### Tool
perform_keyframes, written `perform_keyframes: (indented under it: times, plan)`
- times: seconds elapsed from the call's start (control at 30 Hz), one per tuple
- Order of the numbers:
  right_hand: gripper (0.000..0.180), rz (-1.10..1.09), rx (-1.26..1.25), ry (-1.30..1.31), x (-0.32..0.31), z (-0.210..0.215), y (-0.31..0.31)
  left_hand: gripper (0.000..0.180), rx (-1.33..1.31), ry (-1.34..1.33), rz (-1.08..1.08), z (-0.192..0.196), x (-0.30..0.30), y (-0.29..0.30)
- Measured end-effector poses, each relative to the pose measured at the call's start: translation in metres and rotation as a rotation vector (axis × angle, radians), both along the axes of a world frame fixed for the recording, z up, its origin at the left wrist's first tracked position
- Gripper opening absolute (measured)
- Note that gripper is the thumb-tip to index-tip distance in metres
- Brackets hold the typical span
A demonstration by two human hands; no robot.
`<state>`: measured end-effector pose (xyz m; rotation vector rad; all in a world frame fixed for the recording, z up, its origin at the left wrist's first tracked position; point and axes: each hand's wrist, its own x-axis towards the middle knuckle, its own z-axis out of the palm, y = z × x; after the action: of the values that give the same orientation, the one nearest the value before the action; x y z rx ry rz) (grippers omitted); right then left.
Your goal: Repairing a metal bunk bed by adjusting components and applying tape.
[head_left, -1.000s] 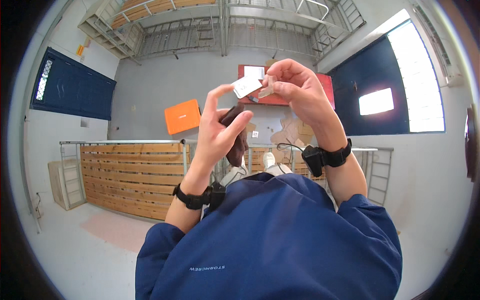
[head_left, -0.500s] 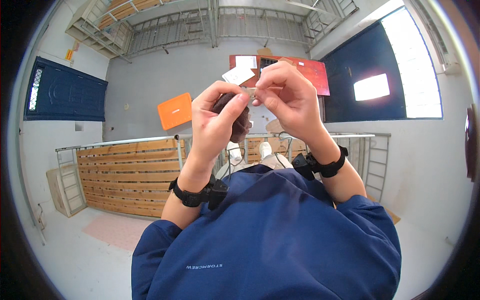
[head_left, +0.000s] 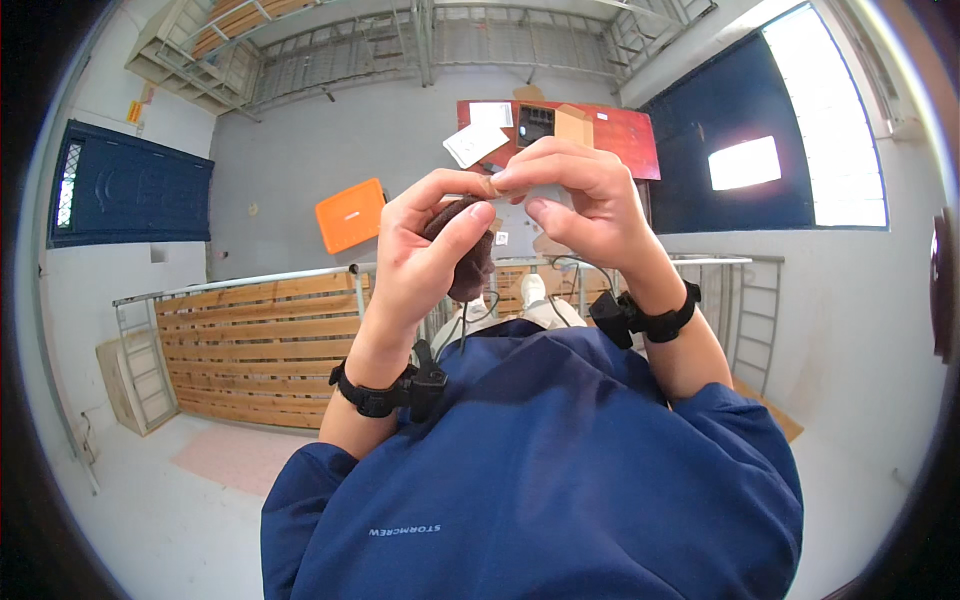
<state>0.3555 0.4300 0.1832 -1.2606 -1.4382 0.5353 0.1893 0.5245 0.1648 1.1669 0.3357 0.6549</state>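
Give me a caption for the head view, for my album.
Left hand holding a dark brown item, right hand close beside it, a red table beyond.

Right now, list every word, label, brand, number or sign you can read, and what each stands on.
Dark blue top: pale lettering, upside down in the picture; legible, but wording withheld.
Orange rectangular object: small pale mark, too small to read.
Yellow-orange wall sign: too small to read.
Angled white sheet by the red table: faint marks, unreadable.
Small white square beyond the bed rail: dark mark, unreadable.
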Motion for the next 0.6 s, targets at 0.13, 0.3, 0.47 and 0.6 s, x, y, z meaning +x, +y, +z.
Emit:
perform_keyframes:
  times: [0.13, 0.3, 0.47, 0.6]
  plan:
    - [0.022, 0.025, 0.001, -0.095, 0.005, -0.003, -0.003, 0.012, 0.111, 0.093, -0.038, 0.000, -0.004, -0.002]
    - [0.022, -0.028, -0.126, 0.014, 0.002, 0.000, -0.008, 0.016, 0.568, 0.229, 0.005, -0.003, -0.004, -0.006]
    - [0.014, 0.036, -0.275, -0.016, 0.010, -0.008, -0.018, 0.016, 0.695, 0.320, -0.057, -0.008, -0.005, -0.008]
    - [0.008, -0.010, -0.420, 0.224, 0.013, -0.023, -0.026, 0.015, 0.681, 0.310, -0.034, -0.014, -0.003, -0.012]
